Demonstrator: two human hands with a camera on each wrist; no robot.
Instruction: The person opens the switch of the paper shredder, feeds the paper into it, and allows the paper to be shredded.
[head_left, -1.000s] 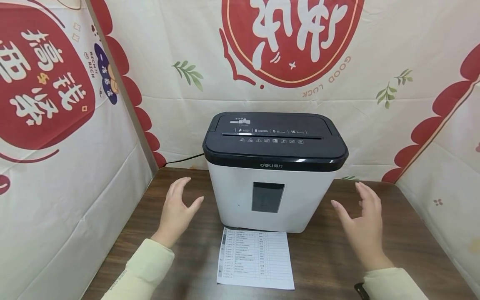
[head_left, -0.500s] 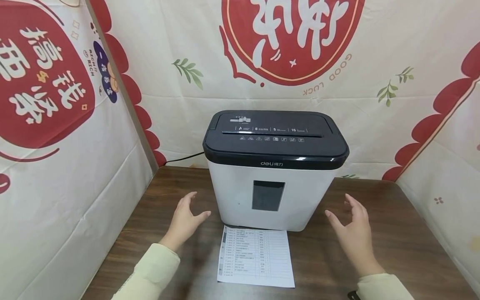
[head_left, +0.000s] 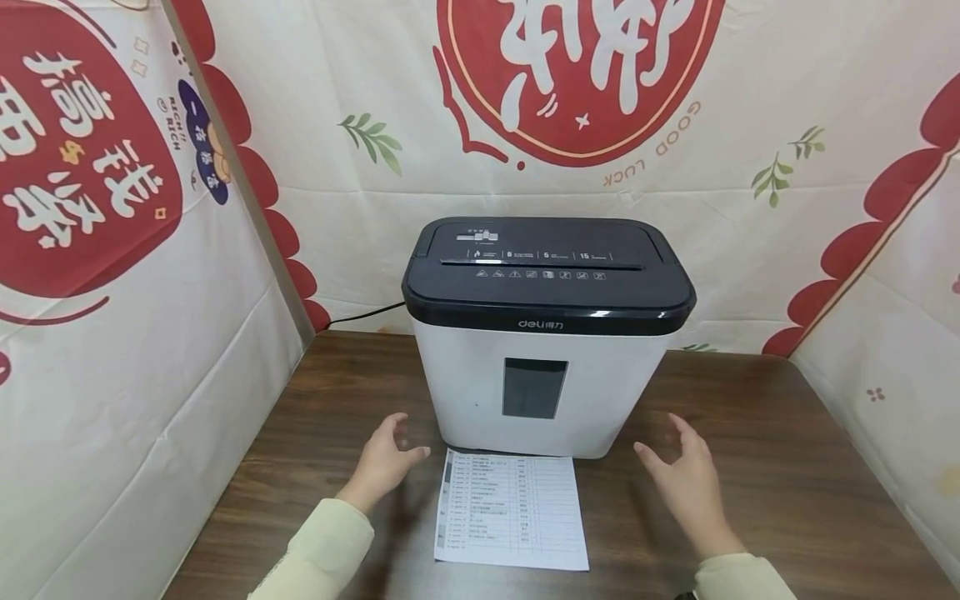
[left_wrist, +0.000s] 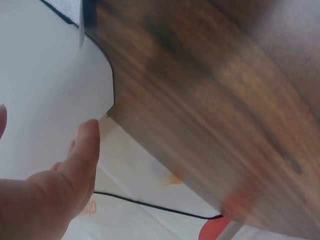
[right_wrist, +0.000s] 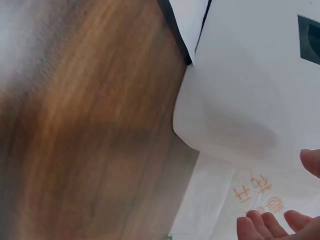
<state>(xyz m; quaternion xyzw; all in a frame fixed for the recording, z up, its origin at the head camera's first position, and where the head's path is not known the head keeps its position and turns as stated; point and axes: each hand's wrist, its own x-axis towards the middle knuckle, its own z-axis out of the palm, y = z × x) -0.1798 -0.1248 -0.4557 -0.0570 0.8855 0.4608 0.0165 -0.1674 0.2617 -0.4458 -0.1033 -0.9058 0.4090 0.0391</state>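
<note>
A paper shredder [head_left: 465,367] with a white bin and a black top stands upright on the wooden table. Flat in front of its base lies a printed sheet of paper [head_left: 517,517] with rows of text. My left hand [head_left: 384,462] hovers at the shredder's lower left, fingers loosely bent, thumb toward the sheet, nothing held. On the other side my right hand [head_left: 686,483] is held the same way, apart from both sheet and shredder. The left wrist view shows the hand [left_wrist: 60,185] beside the white bin; in the right wrist view, fingertips [right_wrist: 255,225] show at the lower right.
The wooden table [head_left: 780,450] reaches out to both sides of the shredder. A black power cord [head_left: 367,315] runs left from behind it. Fabric walls with red prints [head_left: 330,233] enclose the table at the back and both sides.
Both hands have come down and inward, closer to the two sides of the sheet. Shredder and paper stay in place; the view has shifted slightly.
</note>
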